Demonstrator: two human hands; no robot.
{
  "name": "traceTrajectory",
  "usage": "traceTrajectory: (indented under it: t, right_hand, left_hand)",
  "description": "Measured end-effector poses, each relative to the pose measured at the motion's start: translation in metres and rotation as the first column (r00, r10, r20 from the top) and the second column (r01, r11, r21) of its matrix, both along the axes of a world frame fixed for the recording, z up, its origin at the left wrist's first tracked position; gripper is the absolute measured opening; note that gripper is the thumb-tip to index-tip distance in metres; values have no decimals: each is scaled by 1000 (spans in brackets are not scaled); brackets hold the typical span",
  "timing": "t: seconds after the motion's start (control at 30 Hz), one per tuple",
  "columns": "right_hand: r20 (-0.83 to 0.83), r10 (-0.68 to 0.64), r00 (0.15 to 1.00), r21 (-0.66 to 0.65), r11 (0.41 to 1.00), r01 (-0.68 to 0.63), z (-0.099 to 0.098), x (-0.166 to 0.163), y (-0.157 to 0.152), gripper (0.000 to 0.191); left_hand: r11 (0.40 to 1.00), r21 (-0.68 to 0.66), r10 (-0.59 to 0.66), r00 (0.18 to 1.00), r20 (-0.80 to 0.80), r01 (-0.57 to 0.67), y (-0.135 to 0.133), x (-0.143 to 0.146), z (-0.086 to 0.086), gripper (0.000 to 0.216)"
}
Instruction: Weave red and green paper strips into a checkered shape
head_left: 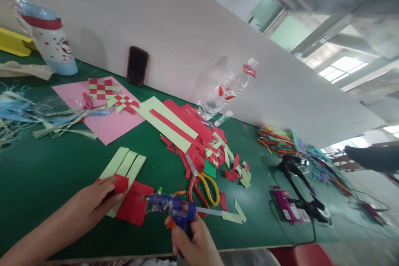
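Observation:
My right hand (195, 232) is wrapped round the grip of a blue glue gun (174, 207), with a glue stick (208, 211) poking out of its back. Its nozzle points left, over the edge of red paper (132, 205). Between thumb and fingers, my left hand (99, 197) pinches a folded-over flap of this red paper. Pale green paper strips (127, 161) lie side by side, crossing the red piece. Just right of the gun are scissors (207, 189) with one red and one yellow handle. What lies under my left fingers is hidden.
Red and green paper scraps (215, 149) are heaped behind the scissors. Woven paper pieces (104, 88) lie on a pink sheet (121, 126). A water bottle (224, 93), a phone (137, 65) and a flask (51, 41) stand by the wall. A black stand (302, 187) sits at right.

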State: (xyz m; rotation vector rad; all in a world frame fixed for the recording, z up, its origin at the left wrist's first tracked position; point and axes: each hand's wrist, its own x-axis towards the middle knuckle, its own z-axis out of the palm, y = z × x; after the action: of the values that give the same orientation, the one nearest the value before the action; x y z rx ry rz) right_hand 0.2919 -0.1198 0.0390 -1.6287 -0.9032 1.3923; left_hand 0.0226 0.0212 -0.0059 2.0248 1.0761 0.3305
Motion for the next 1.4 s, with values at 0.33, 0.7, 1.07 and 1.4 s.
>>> traceTrajectory:
  t: [0.33,0.7,1.07,1.4]
  right_hand:
    - [196,214,957,-62,977,-205,-15,-28,25,53]
    - [444,182,878,-23,981,-192,-8,-34,29,42]
    - [547,341,765,-76,930,-361,-4,-30,26,39]
    - [568,330,754,-62,931,-360,-1,-34,29,40]
  left_hand:
    - [998,56,-3,997,75,-1,3,-1,-6,39]
    - [994,104,-24,993,116,12,1,-5,-12,32]
    - [984,177,-38,985,166,8,2,-3,-8,32]
    - [992,122,-41,991,128,26,1,-5,-10,34]
